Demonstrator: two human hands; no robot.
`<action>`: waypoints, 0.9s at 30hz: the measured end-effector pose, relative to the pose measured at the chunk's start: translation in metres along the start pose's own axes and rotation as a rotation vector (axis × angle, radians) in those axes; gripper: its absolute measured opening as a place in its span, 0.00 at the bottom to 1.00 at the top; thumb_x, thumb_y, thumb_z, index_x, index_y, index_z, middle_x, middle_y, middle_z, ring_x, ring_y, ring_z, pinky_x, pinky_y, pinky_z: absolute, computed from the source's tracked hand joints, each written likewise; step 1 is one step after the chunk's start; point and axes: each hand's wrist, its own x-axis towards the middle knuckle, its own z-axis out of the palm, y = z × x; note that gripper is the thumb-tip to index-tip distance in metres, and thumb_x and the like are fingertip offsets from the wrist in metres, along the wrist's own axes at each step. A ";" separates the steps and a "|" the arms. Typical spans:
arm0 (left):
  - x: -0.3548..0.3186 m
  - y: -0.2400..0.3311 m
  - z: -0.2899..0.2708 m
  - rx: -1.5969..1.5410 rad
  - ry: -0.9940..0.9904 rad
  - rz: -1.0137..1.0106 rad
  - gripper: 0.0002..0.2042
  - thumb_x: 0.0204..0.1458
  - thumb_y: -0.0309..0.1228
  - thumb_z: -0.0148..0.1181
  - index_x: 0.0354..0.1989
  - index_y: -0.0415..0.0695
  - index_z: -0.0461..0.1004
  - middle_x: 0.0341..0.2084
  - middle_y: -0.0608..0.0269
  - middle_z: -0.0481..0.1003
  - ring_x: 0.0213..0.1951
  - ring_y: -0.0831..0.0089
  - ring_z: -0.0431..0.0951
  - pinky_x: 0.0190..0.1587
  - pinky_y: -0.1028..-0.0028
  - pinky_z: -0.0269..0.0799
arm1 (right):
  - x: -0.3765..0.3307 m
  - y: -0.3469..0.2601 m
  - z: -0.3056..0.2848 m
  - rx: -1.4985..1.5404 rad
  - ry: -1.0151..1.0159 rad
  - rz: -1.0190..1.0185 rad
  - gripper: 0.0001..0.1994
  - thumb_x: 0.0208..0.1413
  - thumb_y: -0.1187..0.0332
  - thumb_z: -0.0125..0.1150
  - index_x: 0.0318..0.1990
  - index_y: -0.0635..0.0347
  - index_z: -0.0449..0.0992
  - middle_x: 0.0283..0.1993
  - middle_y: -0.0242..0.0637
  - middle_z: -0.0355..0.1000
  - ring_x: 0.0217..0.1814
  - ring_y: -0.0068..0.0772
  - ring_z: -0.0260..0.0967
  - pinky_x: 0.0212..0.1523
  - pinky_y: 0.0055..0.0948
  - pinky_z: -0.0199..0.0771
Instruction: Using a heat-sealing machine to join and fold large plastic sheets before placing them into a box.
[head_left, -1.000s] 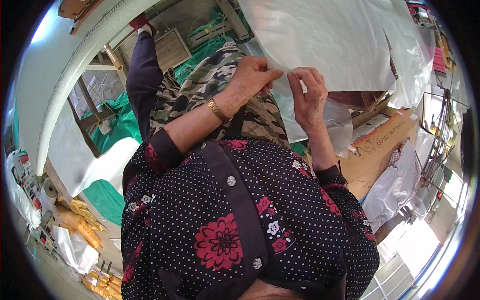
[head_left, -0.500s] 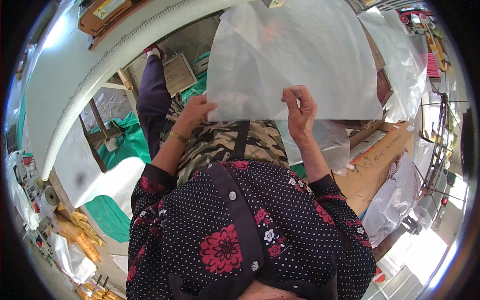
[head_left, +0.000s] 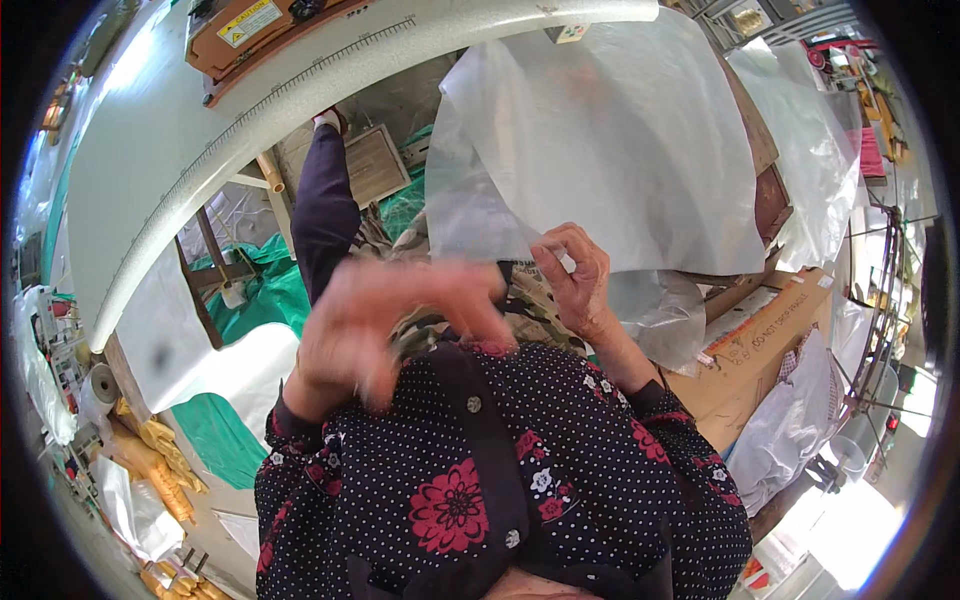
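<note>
A large translucent plastic sheet point(head_left: 620, 140) hangs over the right side of the table and my lap, its lower left corner folded over. My right hand point(head_left: 578, 285) is closed in a pinch at the lower edge of this sheet, thumb and forefinger curled together. Smeared by motion, my left hand point(head_left: 400, 315) is raised in front of my chest, away from the sheet. Its fingers are too blurred to show whether they hold anything.
A pale table point(head_left: 130, 200) with a ruler-marked rounded edge curves across the far left, bearing a brown machine point(head_left: 250, 40). A cardboard box point(head_left: 765, 350) stands at right, beside a bundled white bag point(head_left: 785, 425). Green cloth point(head_left: 265, 290) lies below the table.
My left hand has left the sheet's edge and come up and toward my chest. My right hand has shifted slightly left and nearer to me, and the view has moved a little.
</note>
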 end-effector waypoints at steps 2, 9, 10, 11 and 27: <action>0.016 0.024 0.026 -0.203 -0.413 0.108 0.43 0.43 0.62 0.60 0.53 0.28 0.69 0.50 0.42 0.73 0.50 0.52 0.76 0.59 0.58 0.63 | 0.000 -0.001 -0.001 0.035 -0.029 -0.003 0.04 0.53 0.75 0.62 0.31 0.65 0.74 0.28 0.39 0.69 0.30 0.33 0.66 0.34 0.27 0.67; 0.012 0.012 0.042 -0.206 -0.394 0.498 0.26 0.53 0.46 0.60 0.47 0.32 0.70 0.43 0.40 0.72 0.44 0.52 0.74 0.44 0.63 0.71 | -0.001 -0.001 0.004 0.079 -0.025 -0.026 0.04 0.52 0.75 0.63 0.31 0.64 0.73 0.27 0.39 0.70 0.32 0.35 0.68 0.34 0.28 0.67; 0.006 0.006 0.033 -0.096 -0.158 0.350 0.19 0.56 0.42 0.58 0.39 0.33 0.76 0.35 0.48 0.78 0.36 0.60 0.80 0.37 0.70 0.75 | -0.001 0.000 0.004 0.017 -0.036 -0.096 0.05 0.50 0.75 0.64 0.31 0.63 0.73 0.28 0.38 0.70 0.32 0.36 0.68 0.35 0.30 0.68; 0.001 -0.003 0.021 0.021 0.148 0.144 0.16 0.57 0.38 0.57 0.32 0.35 0.76 0.28 0.56 0.77 0.30 0.69 0.77 0.32 0.75 0.71 | -0.001 0.000 0.005 -0.038 -0.043 -0.172 0.05 0.49 0.75 0.65 0.31 0.61 0.73 0.28 0.37 0.71 0.33 0.38 0.69 0.36 0.32 0.69; 0.010 -0.145 -0.060 -0.136 0.699 -0.615 0.08 0.53 0.34 0.64 0.30 0.42 0.79 0.18 0.71 0.73 0.15 0.89 0.65 0.14 0.88 0.52 | -0.016 0.007 0.018 -0.274 -0.299 -0.419 0.11 0.41 0.73 0.66 0.34 0.55 0.73 0.33 0.31 0.70 0.38 0.36 0.71 0.52 0.42 0.67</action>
